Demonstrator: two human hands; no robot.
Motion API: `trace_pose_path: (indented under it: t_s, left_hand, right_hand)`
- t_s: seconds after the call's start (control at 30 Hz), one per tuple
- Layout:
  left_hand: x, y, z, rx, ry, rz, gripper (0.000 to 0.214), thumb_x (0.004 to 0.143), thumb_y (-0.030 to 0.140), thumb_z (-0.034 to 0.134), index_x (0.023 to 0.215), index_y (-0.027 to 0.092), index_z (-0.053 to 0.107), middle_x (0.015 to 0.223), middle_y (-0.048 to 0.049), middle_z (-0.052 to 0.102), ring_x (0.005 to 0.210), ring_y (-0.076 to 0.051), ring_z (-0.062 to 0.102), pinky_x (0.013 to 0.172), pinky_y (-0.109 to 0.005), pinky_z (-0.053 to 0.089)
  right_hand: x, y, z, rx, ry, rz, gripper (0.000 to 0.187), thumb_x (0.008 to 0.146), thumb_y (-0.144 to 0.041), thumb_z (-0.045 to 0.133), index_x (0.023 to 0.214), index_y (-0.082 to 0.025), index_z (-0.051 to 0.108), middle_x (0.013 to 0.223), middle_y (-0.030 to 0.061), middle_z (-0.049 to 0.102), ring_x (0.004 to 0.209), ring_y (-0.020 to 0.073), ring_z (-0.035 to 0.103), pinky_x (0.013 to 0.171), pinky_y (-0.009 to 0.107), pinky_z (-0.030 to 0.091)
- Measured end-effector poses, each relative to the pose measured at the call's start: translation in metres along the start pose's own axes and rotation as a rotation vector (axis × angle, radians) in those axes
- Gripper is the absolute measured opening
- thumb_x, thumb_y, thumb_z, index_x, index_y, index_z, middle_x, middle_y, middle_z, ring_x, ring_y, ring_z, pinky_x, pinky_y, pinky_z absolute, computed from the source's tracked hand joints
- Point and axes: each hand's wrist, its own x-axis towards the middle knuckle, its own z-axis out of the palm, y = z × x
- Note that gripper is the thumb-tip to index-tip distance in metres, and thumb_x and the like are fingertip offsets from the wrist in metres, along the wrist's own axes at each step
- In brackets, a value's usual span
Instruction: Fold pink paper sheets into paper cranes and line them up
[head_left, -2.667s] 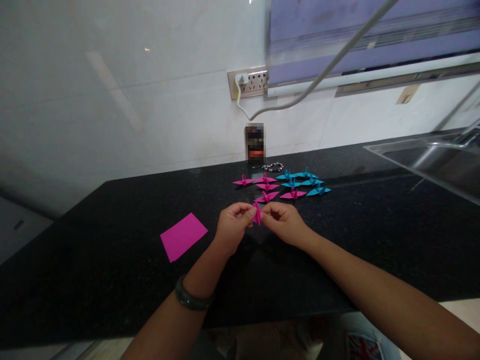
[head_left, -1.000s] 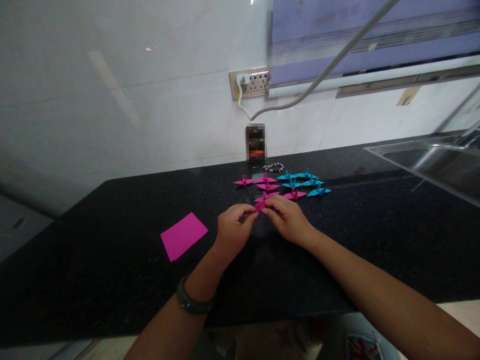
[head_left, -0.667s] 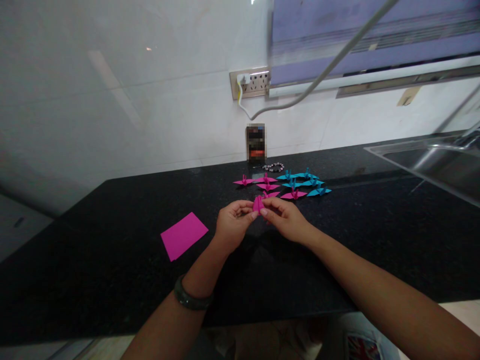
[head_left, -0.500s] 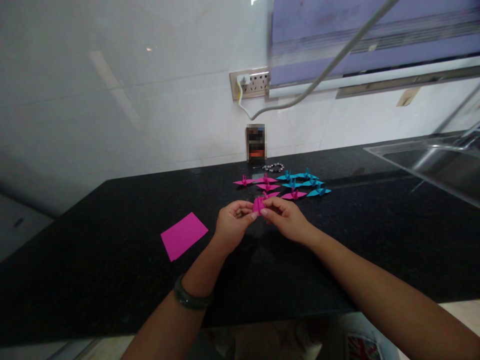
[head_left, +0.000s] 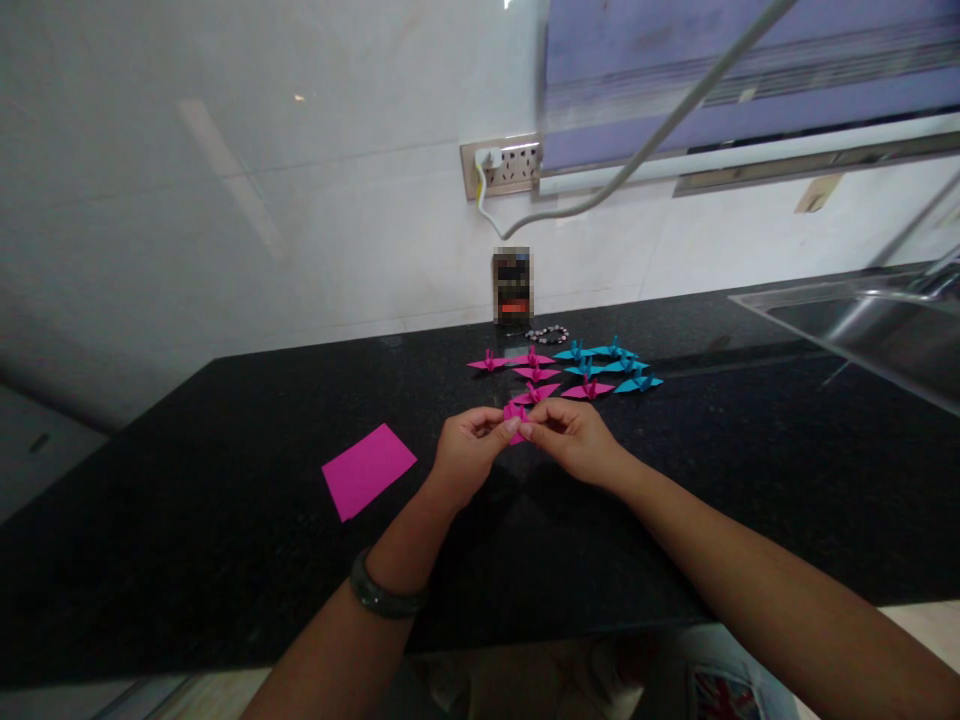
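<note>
Both hands meet above a black stone counter (head_left: 225, 560) and pinch a small folded pink paper piece (head_left: 515, 414) between their fingertips. My left hand (head_left: 466, 457), with a dark bracelet on its wrist, grips the piece's left side. My right hand (head_left: 574, 438) grips its right side. Most of the paper is hidden by the fingers. Just beyond the hands lie several finished pink paper cranes (head_left: 534, 372) and several blue paper cranes (head_left: 615, 366). A flat pink paper square (head_left: 368, 470) lies on the counter to the left of my left hand.
A small dark box (head_left: 512, 287) and a bead bracelet (head_left: 546, 333) sit at the back by the white wall. A wall socket (head_left: 503, 166) with a white cable is above them. A steel sink (head_left: 862, 320) lies at the far right.
The hands kept working the pink piece, turning it between the fingertips; it stood upright half a second ago and now sits lower, mostly covered. Nothing else on the counter moved.
</note>
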Motion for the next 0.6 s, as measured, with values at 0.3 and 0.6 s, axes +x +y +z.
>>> trace_pose_path:
  t_s: [0.3, 0.6]
  left_hand:
    - [-0.0011, 0.0035, -0.0033, 0.014, 0.013, 0.069, 0.012, 0.061, 0.024, 0.068, 0.061, 0.013, 0.062, 0.057, 0.0016, 0.059, 0.054, -0.008, 0.050, 0.055, -0.020, 0.039]
    - [-0.0014, 0.0038, -0.0012, -0.092, -0.099, -0.023, 0.017, 0.065, 0.027, 0.065, 0.074, 0.013, 0.064, 0.063, 0.0000, 0.060, 0.056, -0.008, 0.051, 0.055, -0.020, 0.040]
  right_hand:
    - [-0.0021, -0.0010, 0.0019, 0.083, -0.188, 0.055, 0.021, 0.074, -0.036, 0.056, 0.074, -0.015, 0.055, 0.058, -0.0033, 0.048, 0.050, 0.0073, 0.040, 0.046, 0.019, 0.032]
    - [-0.0005, 0.0023, -0.0015, -0.035, -0.142, -0.019, 0.025, 0.076, -0.034, 0.053, 0.061, -0.014, 0.052, 0.052, -0.0039, 0.043, 0.048, 0.0070, 0.038, 0.045, 0.019, 0.029]
